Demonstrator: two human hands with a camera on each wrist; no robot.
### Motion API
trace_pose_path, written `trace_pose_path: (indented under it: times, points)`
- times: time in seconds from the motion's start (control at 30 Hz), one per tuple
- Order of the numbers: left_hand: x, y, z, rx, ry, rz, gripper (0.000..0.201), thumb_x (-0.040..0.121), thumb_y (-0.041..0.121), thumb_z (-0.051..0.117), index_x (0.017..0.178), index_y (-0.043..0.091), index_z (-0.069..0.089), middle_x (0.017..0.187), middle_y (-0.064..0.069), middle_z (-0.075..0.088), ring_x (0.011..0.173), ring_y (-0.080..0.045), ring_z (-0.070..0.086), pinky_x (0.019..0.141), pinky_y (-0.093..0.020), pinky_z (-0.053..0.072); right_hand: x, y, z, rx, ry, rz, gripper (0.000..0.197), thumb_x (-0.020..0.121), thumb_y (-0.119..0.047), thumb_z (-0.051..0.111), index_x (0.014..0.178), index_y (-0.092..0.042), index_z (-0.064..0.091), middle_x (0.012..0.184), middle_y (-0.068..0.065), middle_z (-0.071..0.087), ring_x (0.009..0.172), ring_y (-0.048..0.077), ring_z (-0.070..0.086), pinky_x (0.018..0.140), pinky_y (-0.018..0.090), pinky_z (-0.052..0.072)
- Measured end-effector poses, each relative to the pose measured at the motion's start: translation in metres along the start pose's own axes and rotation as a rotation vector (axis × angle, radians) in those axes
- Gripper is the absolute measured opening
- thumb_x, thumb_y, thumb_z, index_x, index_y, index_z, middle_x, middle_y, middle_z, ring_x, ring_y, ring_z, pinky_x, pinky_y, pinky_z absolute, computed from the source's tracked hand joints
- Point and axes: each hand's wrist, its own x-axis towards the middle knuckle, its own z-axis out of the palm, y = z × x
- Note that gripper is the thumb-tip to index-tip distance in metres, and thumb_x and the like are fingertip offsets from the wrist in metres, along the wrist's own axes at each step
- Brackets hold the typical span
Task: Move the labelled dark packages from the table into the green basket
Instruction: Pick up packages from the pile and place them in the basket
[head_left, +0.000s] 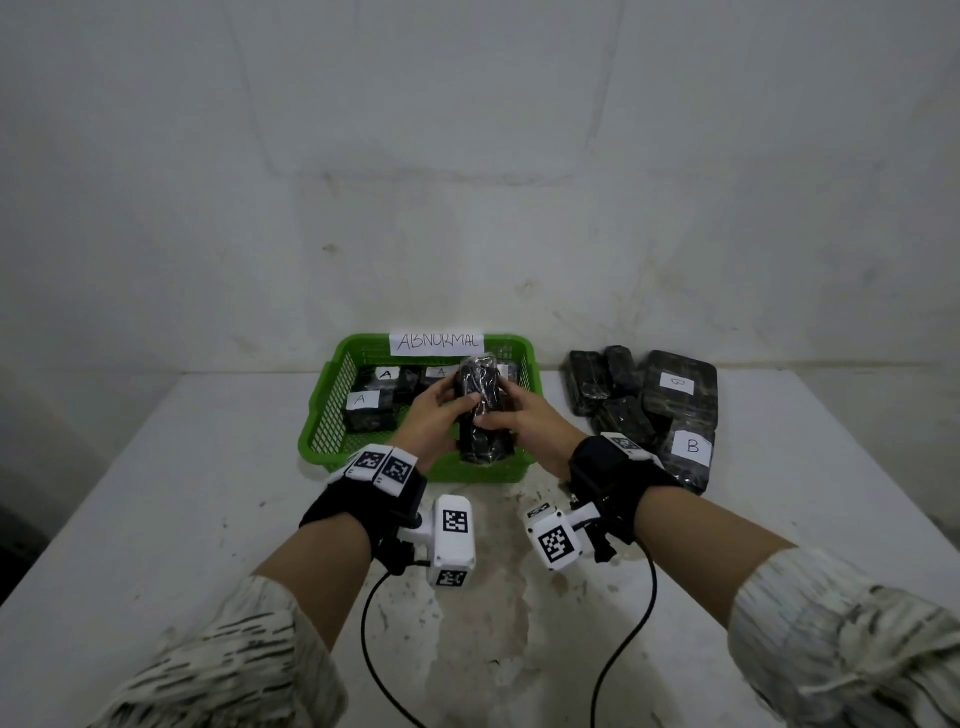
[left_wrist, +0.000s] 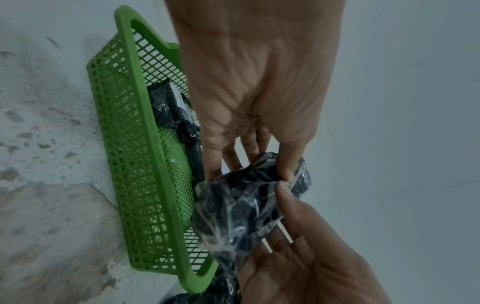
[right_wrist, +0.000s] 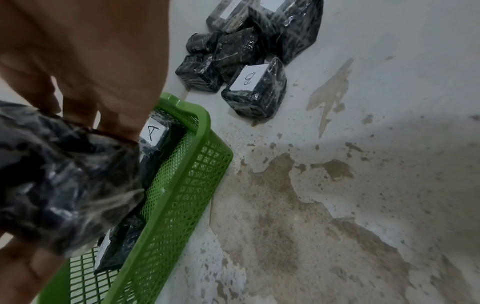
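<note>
Green basket (head_left: 332, 415) sits near the table's (head_left: 156, 493) far edge, left of centre, far rim close to the wall. A white card (head_left: 436, 341) reading ABNORMAL stands on that far rim. Inside, along the left and far walls: 3 dark packages with white "A" labels, one (head_left: 366, 410) at the left wall, two (head_left: 387, 375) (head_left: 440, 374) along the far wall. Basket floor near the front-left corner shows bare mesh.

Left hand (head_left: 431, 421) and right hand (head_left: 530, 423) both hold 1 wrapped dark package (head_left: 480, 410), upright, above the basket's right half. Left thumb and fingers are curled round its upper part; right thumb and fingers pinch its middle from the other side. No label visible on the faces shown.

Right of the basket, apart from its right rim: a pile of dark packages (head_left: 618, 410) near the far edge, touching one another. 2 show white labels, one (head_left: 691, 447) reading "B", nearest the front of the pile.

Bare table with worn, stained patches runs from the basket's front rim to the near edge.
</note>
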Motion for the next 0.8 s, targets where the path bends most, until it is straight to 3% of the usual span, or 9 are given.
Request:
trace_pose_path:
  times: [0.17,0.27,0.33,0.4,0.47,0.53,0.63,0.73,0.8]
  points:
    - [-0.0024,-0.0036,0.0002,0.046,-0.053,-0.017,0.054,0.088,0.002,0.058,0.139,0.012,0.042,0.134,-0.008,0.055,0.106,-0.023,0.059,0.086,-0.047,0.052,-0.0032,-0.0011,-0.0036,-0.023,0.009,-0.013,0.062,0.083,0.011,0.061,0.138,-0.011,0.044,0.108,0.001,0.063,0.094,0.015,0.062,0.08,0.022,0.053]
    - [-0.0011,-0.0043,0.001,0.055,-0.007,-0.006,0.049,0.089,0.001,0.057,0.135,0.012,0.044,0.132,-0.011,0.055,0.108,-0.025,0.059,0.076,-0.041,0.054,0.0007,0.0027,-0.0022,-0.045,-0.017,0.023,0.068,0.08,0.008,0.068,0.14,-0.009,0.042,0.112,0.003,0.065,0.105,0.021,0.061,0.09,0.031,0.053]
    - [0.0008,-0.0058,0.0005,0.042,0.044,-0.019,0.06,0.087,0.002,0.06,0.141,0.015,0.036,0.135,-0.016,0.052,0.118,-0.032,0.055,0.076,-0.045,0.053,0.0037,0.0051,-0.0007,-0.068,-0.049,0.065,0.085,0.074,0.005,0.075,0.147,-0.011,0.034,0.124,0.006,0.063,0.114,0.024,0.06,0.097,0.037,0.051]
    - [0.001,-0.0076,0.0,0.056,0.082,-0.022,0.069,0.086,0.001,0.061,0.144,0.018,0.027,0.134,-0.018,0.051,0.119,-0.035,0.053,0.077,-0.048,0.053,0.0044,0.0067,-0.0013,-0.09,-0.053,0.069,0.09,0.072,0.004,0.077,0.148,-0.011,0.032,0.129,0.007,0.06,0.116,0.024,0.059,0.098,0.037,0.051]
    - [0.0003,-0.0079,0.0005,0.085,0.104,0.006,0.064,0.086,-0.003,0.06,0.14,0.017,0.031,0.131,-0.02,0.051,0.12,-0.037,0.052,0.081,-0.048,0.051,0.005,0.0082,-0.0025,-0.106,-0.031,0.045,0.085,0.074,0.003,0.077,0.145,-0.014,0.035,0.126,0.006,0.06,0.114,0.023,0.059,0.093,0.032,0.052]
    - [0.0007,-0.0072,0.0005,0.134,0.126,0.038,0.057,0.086,-0.005,0.059,0.135,0.013,0.037,0.131,-0.021,0.049,0.122,-0.036,0.05,0.087,-0.048,0.049,0.0035,0.0082,-0.0021,-0.114,0.002,0.019,0.08,0.078,-0.008,0.077,0.143,-0.026,0.033,0.128,0.004,0.056,0.114,0.021,0.057,0.091,0.03,0.051]
    - [0.0016,-0.0068,-0.0028,0.174,0.118,0.049,0.055,0.085,-0.008,0.057,0.134,0.011,0.042,0.129,-0.022,0.051,0.123,-0.036,0.049,0.099,-0.049,0.044,0.0024,0.0073,-0.0004,-0.088,0.054,0.004,0.052,0.093,-0.027,0.061,0.141,-0.021,0.042,0.13,0.007,0.055,0.114,0.018,0.054,0.1,0.036,0.044]
    - [-0.0007,-0.0056,-0.0024,0.175,0.085,0.052,0.054,0.087,-0.01,0.053,0.134,0.013,0.042,0.129,-0.02,0.051,0.123,-0.033,0.048,0.089,-0.042,0.047,0.003,0.0055,-0.0009,0.003,0.138,0.036,0.036,0.101,-0.032,0.045,0.133,-0.016,0.045,0.131,0.007,0.053,0.116,0.021,0.051,0.106,0.044,0.04]
    - [-0.0019,-0.0051,-0.0021,0.16,0.051,0.04,0.053,0.088,-0.011,0.05,0.133,0.016,0.042,0.129,-0.017,0.05,0.123,-0.033,0.047,0.082,-0.045,0.05,0.0062,0.0056,-0.0026,0.02,0.162,0.06,0.033,0.1,-0.036,0.045,0.127,-0.017,0.046,0.135,0.008,0.051,0.121,0.026,0.051,0.108,0.052,0.038]
